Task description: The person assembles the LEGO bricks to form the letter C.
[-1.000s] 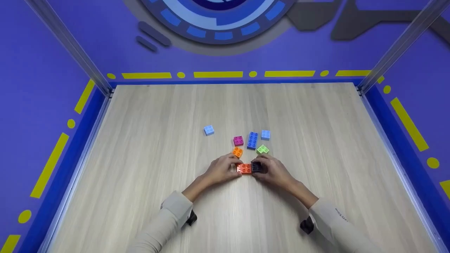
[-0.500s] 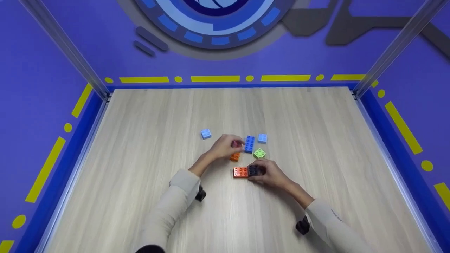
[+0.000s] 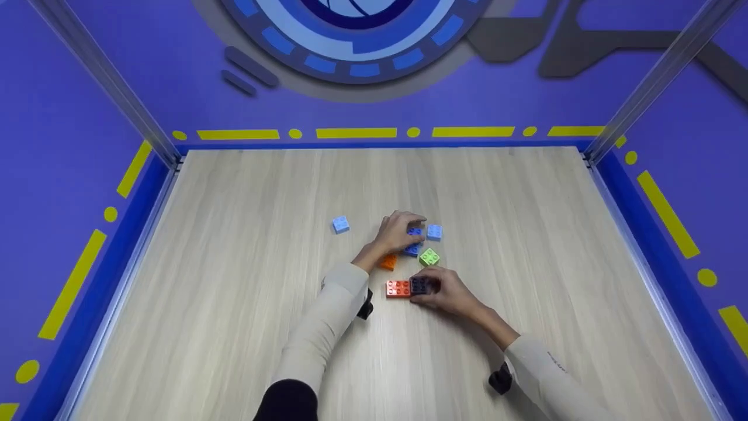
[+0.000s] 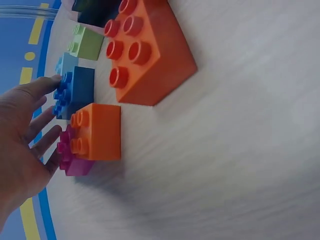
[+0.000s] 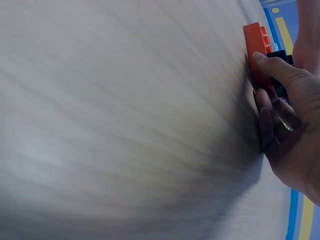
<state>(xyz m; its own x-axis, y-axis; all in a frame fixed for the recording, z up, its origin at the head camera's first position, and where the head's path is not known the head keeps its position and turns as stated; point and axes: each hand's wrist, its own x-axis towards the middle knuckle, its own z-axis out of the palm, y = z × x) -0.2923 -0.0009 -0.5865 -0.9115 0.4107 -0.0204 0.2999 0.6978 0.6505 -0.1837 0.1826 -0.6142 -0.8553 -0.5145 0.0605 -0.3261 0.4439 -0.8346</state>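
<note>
My left hand point(image 3: 397, 233) reaches over the blue brick point(image 3: 412, 251). In the left wrist view its thumb touches that brick's studded side, while the other fingers stay spread and fairly straight. My right hand point(image 3: 449, 291) pinches a black brick point(image 3: 418, 285) between thumb and fingers, at the right end of a red-orange brick point(image 3: 398, 289). Seen from the right wrist, the black brick point(image 5: 278, 60) sits against the studded side of the red-orange brick point(image 5: 254, 42). An orange brick point(image 4: 106, 132) and a magenta brick point(image 4: 76, 164) lie under my left hand, the magenta one hidden in the head view.
A lime green brick point(image 3: 429, 257) and a light blue brick point(image 3: 434, 232) lie just right of the blue brick. Another light blue brick point(image 3: 340, 224) sits apart on the left. Purple-blue walls point(image 3: 374, 111) border the wooden table point(image 3: 245, 234).
My left hand left the red-orange brick, passed over the magenta brick and moved away and right to the blue brick. My right hand keeps its grip on the black brick.
</note>
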